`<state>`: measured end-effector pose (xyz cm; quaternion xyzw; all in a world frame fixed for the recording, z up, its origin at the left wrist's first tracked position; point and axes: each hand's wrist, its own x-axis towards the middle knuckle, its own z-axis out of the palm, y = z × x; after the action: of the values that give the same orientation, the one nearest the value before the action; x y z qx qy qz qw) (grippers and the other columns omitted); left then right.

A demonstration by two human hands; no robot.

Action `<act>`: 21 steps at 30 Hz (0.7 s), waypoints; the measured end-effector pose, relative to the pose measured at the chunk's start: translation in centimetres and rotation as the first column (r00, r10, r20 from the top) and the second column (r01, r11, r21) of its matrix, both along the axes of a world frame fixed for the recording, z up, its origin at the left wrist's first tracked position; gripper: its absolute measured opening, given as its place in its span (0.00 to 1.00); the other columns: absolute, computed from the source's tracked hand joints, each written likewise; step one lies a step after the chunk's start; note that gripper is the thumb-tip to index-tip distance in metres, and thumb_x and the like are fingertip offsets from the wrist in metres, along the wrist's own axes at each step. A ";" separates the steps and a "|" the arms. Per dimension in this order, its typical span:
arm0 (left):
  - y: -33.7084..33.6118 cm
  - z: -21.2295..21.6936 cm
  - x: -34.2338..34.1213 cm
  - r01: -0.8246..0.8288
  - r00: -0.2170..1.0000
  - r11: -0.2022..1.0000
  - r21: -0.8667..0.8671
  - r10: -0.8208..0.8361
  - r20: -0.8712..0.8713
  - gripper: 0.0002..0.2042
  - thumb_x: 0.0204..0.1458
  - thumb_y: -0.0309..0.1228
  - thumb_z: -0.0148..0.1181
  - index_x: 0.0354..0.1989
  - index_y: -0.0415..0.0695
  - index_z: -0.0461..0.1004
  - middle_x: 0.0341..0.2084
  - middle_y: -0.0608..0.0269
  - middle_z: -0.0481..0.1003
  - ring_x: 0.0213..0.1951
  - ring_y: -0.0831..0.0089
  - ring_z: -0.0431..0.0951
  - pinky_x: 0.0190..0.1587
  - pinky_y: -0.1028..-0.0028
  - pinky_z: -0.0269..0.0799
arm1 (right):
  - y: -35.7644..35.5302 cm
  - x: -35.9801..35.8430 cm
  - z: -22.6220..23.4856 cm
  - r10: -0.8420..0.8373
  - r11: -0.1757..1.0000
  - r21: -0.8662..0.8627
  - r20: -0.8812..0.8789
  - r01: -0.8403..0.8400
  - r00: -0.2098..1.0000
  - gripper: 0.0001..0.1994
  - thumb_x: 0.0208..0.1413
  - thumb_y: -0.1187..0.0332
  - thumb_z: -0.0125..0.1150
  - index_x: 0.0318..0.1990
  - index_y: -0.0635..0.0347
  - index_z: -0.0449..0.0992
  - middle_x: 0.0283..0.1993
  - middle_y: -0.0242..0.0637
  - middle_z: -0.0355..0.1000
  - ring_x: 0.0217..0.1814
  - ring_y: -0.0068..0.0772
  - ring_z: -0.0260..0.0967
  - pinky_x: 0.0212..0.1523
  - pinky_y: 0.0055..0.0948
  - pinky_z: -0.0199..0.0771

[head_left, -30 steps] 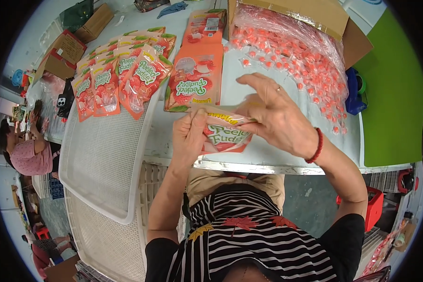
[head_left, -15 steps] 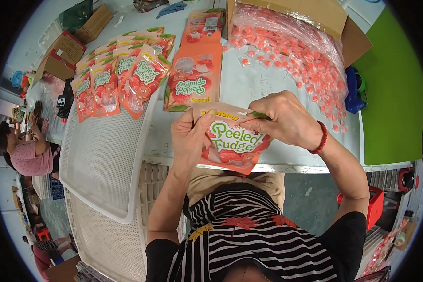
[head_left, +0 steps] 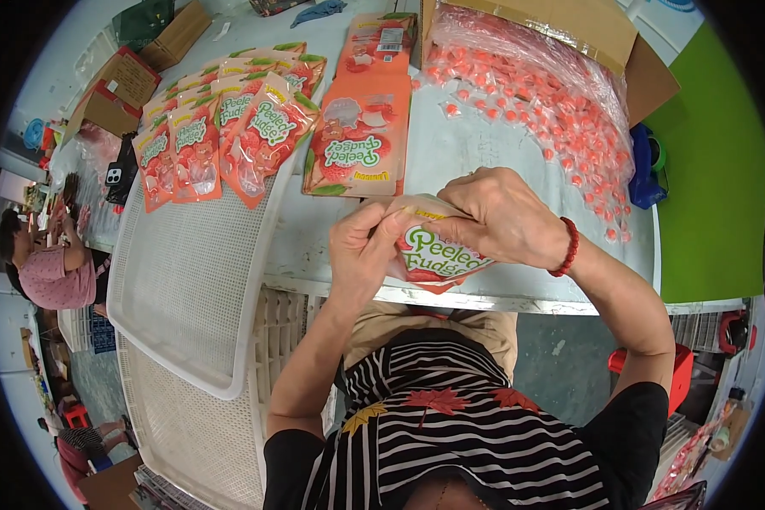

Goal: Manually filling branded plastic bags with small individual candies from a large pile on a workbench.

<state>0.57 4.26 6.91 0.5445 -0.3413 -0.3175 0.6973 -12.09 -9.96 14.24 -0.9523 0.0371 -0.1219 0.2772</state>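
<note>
My left hand [head_left: 367,252] and my right hand [head_left: 495,216] both grip one orange and white candy pouch [head_left: 438,263] near the front edge of the grey table [head_left: 459,153]. The fingers pinch along the pouch's top edge. A red bead bracelet [head_left: 567,246] sits on my right wrist. Just beyond the hands lies a flat stack of empty orange pouches [head_left: 359,127]. To the right, a clear plastic bag [head_left: 535,93] spills many small pink wrapped candies out of a cardboard box [head_left: 603,34].
Several filled pouches [head_left: 221,127] lie fanned on a white mesh tray [head_left: 195,280] at the left. More white trays [head_left: 187,425] are stacked below it. A seated person in pink [head_left: 51,272] works at far left. Cardboard boxes [head_left: 119,85] stand behind; a green surface [head_left: 714,187] lies right.
The pouch has tilted up and come closer to me. My right hand has slid leftward along its top edge toward my left hand.
</note>
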 end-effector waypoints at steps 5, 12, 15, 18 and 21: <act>0.2 0.3 0.7 -0.041 0.991 0.999 0.035 0.037 0.128 0.07 0.55 0.26 0.58 0.28 0.35 0.75 0.18 0.74 0.65 0.23 0.88 0.60 0.23 0.83 0.57 | 0.4 0.4 -0.6 -0.051 0.999 0.013 -0.033 0.051 0.998 0.15 0.53 0.62 0.60 0.23 0.67 0.74 0.21 0.51 0.68 0.24 0.53 0.68 0.24 0.42 0.66; 0.6 0.6 0.3 -0.003 0.996 0.999 0.043 -0.001 0.086 0.07 0.55 0.27 0.58 0.30 0.34 0.75 0.17 0.74 0.66 0.21 0.88 0.61 0.22 0.83 0.58 | 0.7 0.3 -0.6 0.008 0.998 -0.064 0.028 -0.006 1.000 0.13 0.53 0.62 0.60 0.29 0.67 0.75 0.25 0.47 0.70 0.26 0.53 0.69 0.26 0.42 0.68; 0.6 0.6 0.3 -0.040 0.992 0.998 0.038 0.035 0.123 0.07 0.55 0.28 0.58 0.31 0.35 0.76 0.17 0.74 0.67 0.20 0.89 0.62 0.21 0.84 0.58 | 0.6 0.4 -0.8 0.001 0.999 -0.049 0.062 0.002 0.998 0.13 0.53 0.63 0.60 0.26 0.67 0.73 0.22 0.45 0.67 0.24 0.50 0.67 0.28 0.40 0.66; 1.0 0.9 0.8 -0.074 0.992 0.997 0.028 0.070 0.101 0.08 0.56 0.28 0.58 0.31 0.35 0.76 0.17 0.74 0.68 0.19 0.90 0.62 0.20 0.85 0.57 | 0.4 -0.5 -0.5 0.022 1.000 0.013 0.040 -0.022 0.999 0.13 0.53 0.65 0.60 0.25 0.68 0.73 0.22 0.45 0.68 0.23 0.49 0.66 0.29 0.40 0.67; 1.0 0.3 1.1 -0.052 0.999 0.998 0.030 0.052 0.004 0.08 0.56 0.28 0.58 0.31 0.35 0.77 0.18 0.74 0.69 0.19 0.90 0.61 0.20 0.86 0.55 | 0.6 -1.1 -0.3 -0.013 0.997 -0.076 -0.005 0.012 1.000 0.12 0.51 0.66 0.62 0.26 0.69 0.73 0.23 0.45 0.69 0.25 0.49 0.68 0.32 0.39 0.68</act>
<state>1.62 5.22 7.19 0.5642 -0.3234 -0.3035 0.6965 -13.19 -9.35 13.89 -0.9623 0.0394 -0.1221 0.2399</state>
